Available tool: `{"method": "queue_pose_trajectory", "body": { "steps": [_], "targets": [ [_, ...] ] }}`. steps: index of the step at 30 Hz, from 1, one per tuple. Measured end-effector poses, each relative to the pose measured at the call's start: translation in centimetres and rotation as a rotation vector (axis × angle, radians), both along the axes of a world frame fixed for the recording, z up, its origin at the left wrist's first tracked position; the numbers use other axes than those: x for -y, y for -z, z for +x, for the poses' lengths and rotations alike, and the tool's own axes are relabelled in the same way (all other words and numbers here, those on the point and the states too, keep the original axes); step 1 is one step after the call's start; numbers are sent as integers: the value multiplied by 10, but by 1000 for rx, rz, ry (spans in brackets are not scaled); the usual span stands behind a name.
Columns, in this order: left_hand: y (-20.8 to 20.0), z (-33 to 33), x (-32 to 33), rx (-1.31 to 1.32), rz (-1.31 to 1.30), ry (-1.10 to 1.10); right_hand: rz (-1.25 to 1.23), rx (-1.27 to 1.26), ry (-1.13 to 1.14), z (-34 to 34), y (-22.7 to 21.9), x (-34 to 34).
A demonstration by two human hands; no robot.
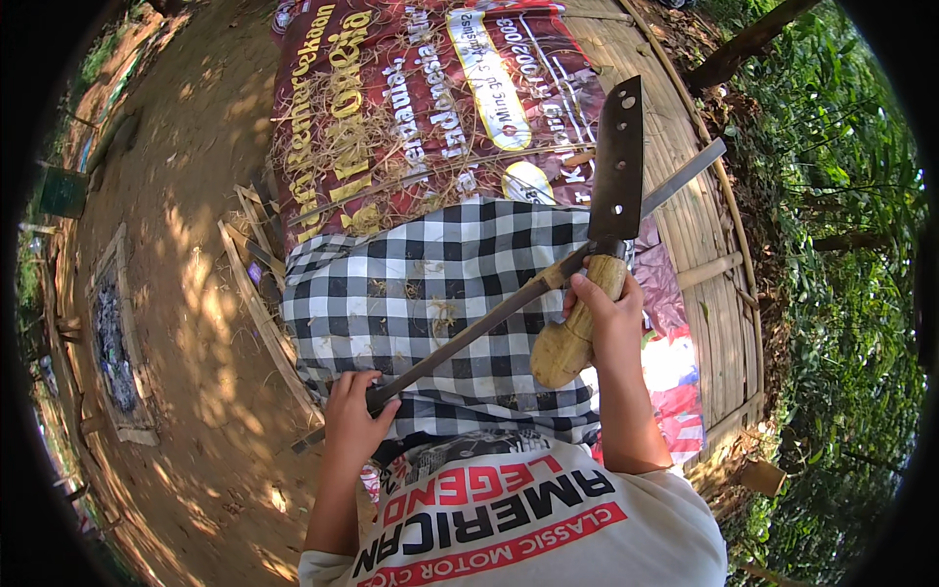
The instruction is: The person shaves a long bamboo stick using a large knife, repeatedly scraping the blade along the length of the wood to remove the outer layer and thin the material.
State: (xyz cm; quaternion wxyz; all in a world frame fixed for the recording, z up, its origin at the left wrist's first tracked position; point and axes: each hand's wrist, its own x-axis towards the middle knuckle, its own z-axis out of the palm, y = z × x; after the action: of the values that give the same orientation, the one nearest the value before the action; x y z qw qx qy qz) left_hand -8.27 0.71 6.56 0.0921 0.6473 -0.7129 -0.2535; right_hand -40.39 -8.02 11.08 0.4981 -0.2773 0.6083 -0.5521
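Observation:
My right hand (pixel 614 315) is wrapped round the thick pale wooden handle (pixel 565 347) of a broad knife (pixel 616 147). Its dark blade, pierced with several holes, points away from me. Under the knife a long bamboo strip (pixel 479 331) slants across my lap, from low on the left to far on the right. It looks dark along the near part, with a pale scraped patch close to the knife's neck. My left hand (pixel 354 409) grips the strip toward its near end, fingers over it and thumb alongside. A black-and-white checked cloth (pixel 411 293) covers my lap.
Beyond my lap lies a maroon printed banner (pixel 391 108) strewn with curly shavings, on a slatted bamboo platform (pixel 650 78). Wooden pieces (pixel 256 293) rest at its left edge. A wood-framed pit (pixel 119 333) lies on the dirt ground further left. Green plants grow at right.

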Motion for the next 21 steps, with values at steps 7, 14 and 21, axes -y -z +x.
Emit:
{"method": "queue_pose_trajectory", "body": {
  "steps": [7,14,21],
  "targets": [
    [11,0,1,-204,-12,-96,-25,75,-24,8,-17,15],
    [7,-9,9,-238,179,-55,-176,-274,-58,12,-13,7],
    [6,-22,19,-314,192,-142,-225,-678,-479,16,-7,-15]
  ]
}}
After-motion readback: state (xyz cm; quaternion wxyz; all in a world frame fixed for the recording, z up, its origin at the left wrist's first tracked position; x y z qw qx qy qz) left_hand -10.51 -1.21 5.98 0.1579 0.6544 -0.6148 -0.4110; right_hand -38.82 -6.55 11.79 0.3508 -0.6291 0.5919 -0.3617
